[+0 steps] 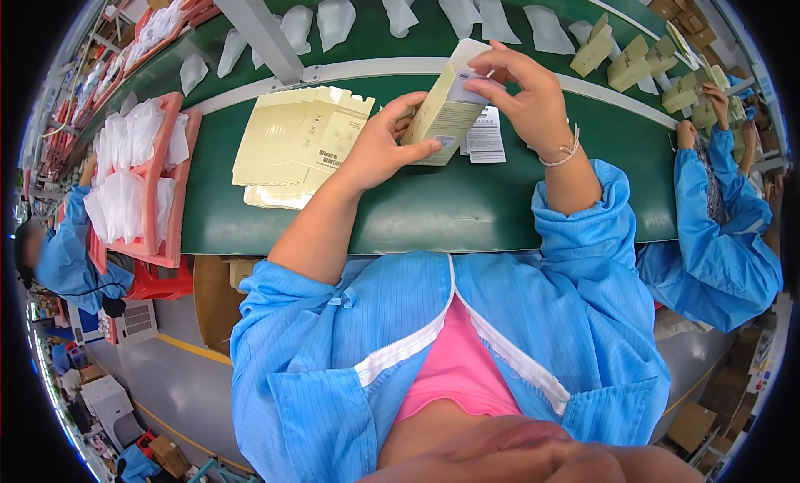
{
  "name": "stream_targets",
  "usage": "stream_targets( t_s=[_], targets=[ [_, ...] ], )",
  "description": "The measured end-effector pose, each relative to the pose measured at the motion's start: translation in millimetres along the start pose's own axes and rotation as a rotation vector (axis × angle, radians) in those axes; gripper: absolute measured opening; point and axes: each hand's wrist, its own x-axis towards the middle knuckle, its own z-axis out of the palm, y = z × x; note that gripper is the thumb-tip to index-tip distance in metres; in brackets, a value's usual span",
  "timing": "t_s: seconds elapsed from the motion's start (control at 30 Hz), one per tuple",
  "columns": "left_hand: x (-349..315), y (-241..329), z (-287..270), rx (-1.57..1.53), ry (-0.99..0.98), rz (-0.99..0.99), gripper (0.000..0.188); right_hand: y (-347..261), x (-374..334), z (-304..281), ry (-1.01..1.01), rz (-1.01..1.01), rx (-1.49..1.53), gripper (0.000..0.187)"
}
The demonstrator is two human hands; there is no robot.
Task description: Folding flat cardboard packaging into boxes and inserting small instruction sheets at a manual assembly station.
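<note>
Above the green table, my left hand (388, 141) is closed around a pale yellow carton (435, 123), thumb on its printed front and fingers behind. The carton is tilted, with its top flap raised. A pale slip (463, 86) with small print shows at its mouth; how deep it reaches inside is hidden. My right hand (523, 90) is closed at that mouth, thumb and forefinger bent against the slip's edge. Below the carton lie white printed leaflets (486, 138), partly covered. Left of my left hand, flat yellow cartons (287, 141) are fanned out in an overlapping stack.
White pouches (336, 21) lie in a row along the far green belt. Opened cartons (627, 62) stand at the far right, near a co-worker's hands (715, 105). Pink trays (163, 183) of white pouches sit at the left edge. A grey post (258, 29) rises behind the stack.
</note>
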Motion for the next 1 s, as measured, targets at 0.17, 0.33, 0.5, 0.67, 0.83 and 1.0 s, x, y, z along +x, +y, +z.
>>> stream_targets(
  t_s=[0.17, 0.33, 0.5, 0.67, 0.83, 1.0],
  targets=[
    [-0.4, -3.5, 0.1, 0.069, 0.035, 0.159, 0.067, -1.4, -5.0, -1.5, 0.064, -0.255, -0.019, 0.019],
    [-4.0, 4.6, 2.6, 0.147, 0.027, 0.206, 0.066, -18.1, -14.5, -5.1, 0.079, -0.41, 0.016, 0.021],
    [-5.6, 1.9, 3.4, 0.178, 0.032, 0.242, 0.065, -20.0, -19.8, -5.5, 0.074, -0.504, -0.008, 0.024],
    [-4.6, 1.9, 4.2, 0.169, 0.02, 0.234, 0.065, -17.0, -21.4, -6.3, 0.08, -0.53, -0.049, 0.025],
    [-3.0, 0.3, 4.0, 0.203, 0.083, 0.234, 0.065, -19.9, -20.0, -2.8, 0.123, -0.436, -0.202, 0.023],
    [-3.7, 3.7, 5.3, 0.28, 0.112, 0.233, 0.065, -12.5, -17.7, -2.6, 0.118, -0.428, -0.416, 0.021]
  ],
)
